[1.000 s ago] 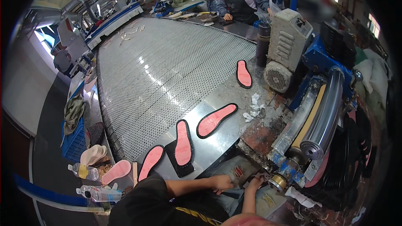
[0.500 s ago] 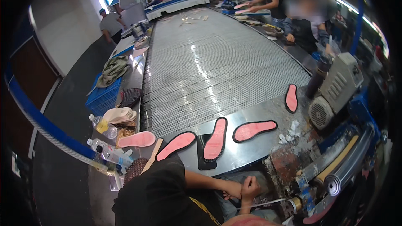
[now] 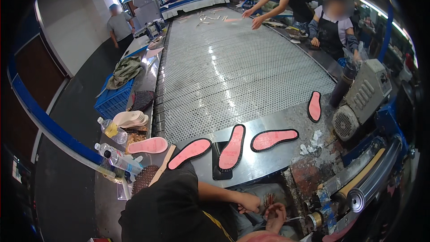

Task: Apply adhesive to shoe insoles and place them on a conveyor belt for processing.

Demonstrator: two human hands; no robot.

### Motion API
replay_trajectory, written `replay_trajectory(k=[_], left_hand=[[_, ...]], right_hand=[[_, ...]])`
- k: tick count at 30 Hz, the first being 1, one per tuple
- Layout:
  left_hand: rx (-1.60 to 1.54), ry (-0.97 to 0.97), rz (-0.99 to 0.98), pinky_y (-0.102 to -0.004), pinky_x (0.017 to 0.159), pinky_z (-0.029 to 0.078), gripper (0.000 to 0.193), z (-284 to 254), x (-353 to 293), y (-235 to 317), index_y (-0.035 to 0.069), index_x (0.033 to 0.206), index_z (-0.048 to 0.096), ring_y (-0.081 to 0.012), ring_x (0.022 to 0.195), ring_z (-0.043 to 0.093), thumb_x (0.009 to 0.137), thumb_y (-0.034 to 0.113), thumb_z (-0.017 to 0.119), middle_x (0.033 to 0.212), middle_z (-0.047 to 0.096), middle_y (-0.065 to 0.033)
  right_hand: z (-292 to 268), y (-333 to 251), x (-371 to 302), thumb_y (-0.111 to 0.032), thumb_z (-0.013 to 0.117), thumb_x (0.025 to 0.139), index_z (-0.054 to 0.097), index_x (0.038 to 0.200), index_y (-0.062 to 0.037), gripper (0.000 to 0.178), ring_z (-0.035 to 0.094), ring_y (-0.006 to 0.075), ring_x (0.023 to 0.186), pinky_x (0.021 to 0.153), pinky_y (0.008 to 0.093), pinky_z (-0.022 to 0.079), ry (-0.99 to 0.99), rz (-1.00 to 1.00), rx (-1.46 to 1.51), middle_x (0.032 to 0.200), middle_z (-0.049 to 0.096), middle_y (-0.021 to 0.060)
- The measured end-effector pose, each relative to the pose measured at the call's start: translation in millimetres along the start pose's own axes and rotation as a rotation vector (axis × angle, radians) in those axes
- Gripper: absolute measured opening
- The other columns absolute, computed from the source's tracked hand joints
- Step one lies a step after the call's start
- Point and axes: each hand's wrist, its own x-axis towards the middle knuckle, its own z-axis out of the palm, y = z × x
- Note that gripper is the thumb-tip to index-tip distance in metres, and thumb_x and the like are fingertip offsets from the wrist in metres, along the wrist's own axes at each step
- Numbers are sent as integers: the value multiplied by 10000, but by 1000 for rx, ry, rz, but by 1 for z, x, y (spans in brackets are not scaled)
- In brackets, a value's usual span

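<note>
My left hand (image 3: 250, 202) rests over my lap, its fingers curled in and nothing visible in them. Beside it my right hand (image 3: 275, 216) is turned palm up, fingers loosely bent and apart, with nothing in the palm. Ahead, a pink insole with a black rim (image 3: 232, 149) lies across a dark flat rectangular thing (image 3: 222, 175) on the metal table edge. Similar black-rimmed insoles lie to its left (image 3: 190, 153), to its right (image 3: 274, 140) and farther right (image 3: 315, 106). A plain pink insole (image 3: 148, 145) lies at the left.
A perforated metal bed (image 3: 233, 71) stretches away in front. At left stand bottles (image 3: 123, 161), stacked pale insoles (image 3: 131, 118) and a blue crate (image 3: 115, 98). At right are a grey motor housing (image 3: 363, 89) and metal rollers (image 3: 375, 175). Co-workers (image 3: 333, 29) are along the far right side.
My hands have come apart from the clasp at the wrist; the right hand has turned palm up and lowered. A co-worker at the far right now reaches over the bed. The insoles stay put.
</note>
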Motion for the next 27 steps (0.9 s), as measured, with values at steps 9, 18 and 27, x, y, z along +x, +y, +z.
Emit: replay_trajectory(k=[9,18,27], left_hand=[[-30,-14,-8,-319,342,446,483,-3,-3,1,7,576,552,-194,374,572,913,339,455,527,627,-120],[-71,-46,24,-311,319,412,503,-5,-4,2,12,572,541,-184,350,545,938,344,442,522,619,-115],[-40,-54,-6,-302,329,418,533,-8,-7,7,5,588,574,-182,357,550,950,369,430,531,628,-109]], right_hand=[[-31,-10,-48,-331,450,980,536,1109,-50,321,385,143,440,420,279,313,-320,-102,393,520,412,45],[-81,-17,-95,-269,522,985,559,1127,-11,297,271,87,449,435,262,227,-176,-145,164,564,313,-20],[-53,-25,-79,-245,519,1001,594,1052,14,274,276,79,473,454,260,232,-152,-124,313,592,315,-27]])
